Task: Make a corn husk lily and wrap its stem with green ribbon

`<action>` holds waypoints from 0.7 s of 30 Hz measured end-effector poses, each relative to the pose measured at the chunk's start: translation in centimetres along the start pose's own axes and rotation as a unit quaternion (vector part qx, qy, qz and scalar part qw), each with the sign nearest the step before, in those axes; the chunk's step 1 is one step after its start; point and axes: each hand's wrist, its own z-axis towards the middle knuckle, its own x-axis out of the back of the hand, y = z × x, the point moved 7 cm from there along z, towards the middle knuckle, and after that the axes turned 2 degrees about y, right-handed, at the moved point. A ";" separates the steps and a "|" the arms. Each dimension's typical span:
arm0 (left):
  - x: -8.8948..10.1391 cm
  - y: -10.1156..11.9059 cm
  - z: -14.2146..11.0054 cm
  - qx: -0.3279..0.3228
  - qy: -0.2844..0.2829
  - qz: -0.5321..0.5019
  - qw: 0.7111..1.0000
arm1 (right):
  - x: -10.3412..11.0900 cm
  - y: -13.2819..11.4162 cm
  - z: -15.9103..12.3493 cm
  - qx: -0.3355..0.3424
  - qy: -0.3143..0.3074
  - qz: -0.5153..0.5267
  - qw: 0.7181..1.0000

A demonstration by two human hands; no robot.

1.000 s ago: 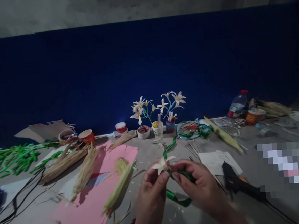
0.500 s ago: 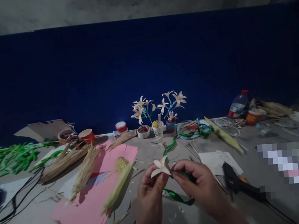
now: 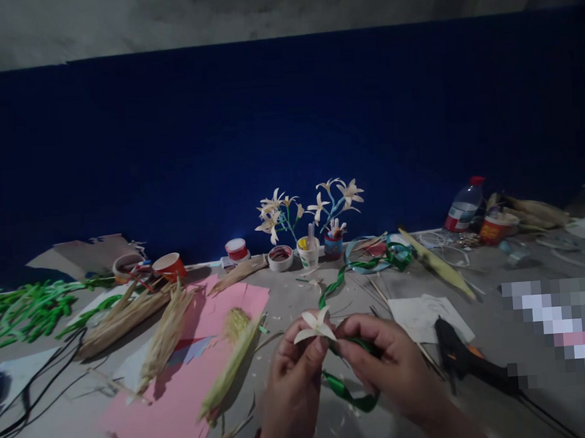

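A small cream husk flower (image 3: 315, 325) stands up between my hands, low in the middle of the view. My left hand (image 3: 291, 386) pinches it just under the petals. My right hand (image 3: 390, 365) is closed on the green ribbon (image 3: 349, 394) right beside the flower's base. The ribbon loops down below my hands and also trails away over the table toward the back. Both hands hover a little above the grey tabletop.
A pink sheet (image 3: 183, 380) with corn husks (image 3: 165, 334) lies to the left. A black glue gun (image 3: 470, 360) rests at the right by white paper (image 3: 424, 316). Cups with finished flowers (image 3: 312, 211), a bottle (image 3: 464, 205) and green leaves (image 3: 23, 311) line the back.
The flower has turned slightly in my left fingers and the ribbon loop below my hands has shifted. Both hands stay in nearly the same place.
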 end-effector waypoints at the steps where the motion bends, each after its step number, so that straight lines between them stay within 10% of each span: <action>1: -0.2 -0.1 0.0 0.006 -0.007 -0.017 1.000 | 0.2 -0.4 0.0 0.033 0.019 -0.042 0.998; 11: 0.1 0.2 -0.2 -0.074 0.064 0.047 0.994 | -0.4 -2.9 -2.3 0.335 0.166 -0.406 0.834; 21: 0.2 1.6 -0.4 -0.123 0.033 0.137 0.982 | 0.7 -2.0 -0.5 0.117 0.067 -0.164 0.977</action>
